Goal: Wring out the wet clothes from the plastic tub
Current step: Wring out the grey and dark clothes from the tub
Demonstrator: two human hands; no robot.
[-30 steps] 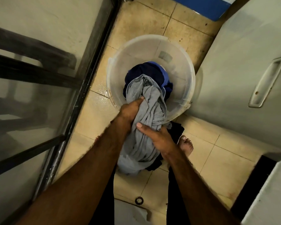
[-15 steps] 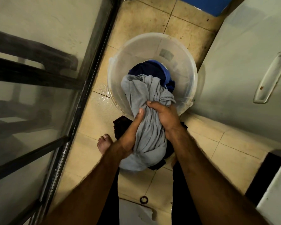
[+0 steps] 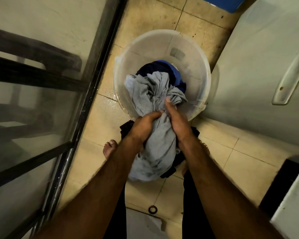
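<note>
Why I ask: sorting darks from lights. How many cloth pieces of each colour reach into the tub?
Grey cloth: 1
Dark navy cloth: 1
Bright blue cloth: 1
Total: 3, though navy and blue may be one garment.

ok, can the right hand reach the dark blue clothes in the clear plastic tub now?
Probably not: the right hand grips the grey wet cloth, which lies over the near side of the dark blue clothes in the clear plastic tub.

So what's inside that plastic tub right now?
One end of the grey cloth lies in the tub, on top of dark blue clothes. The tub's bottom and whatever lies beneath them is covered.
</note>
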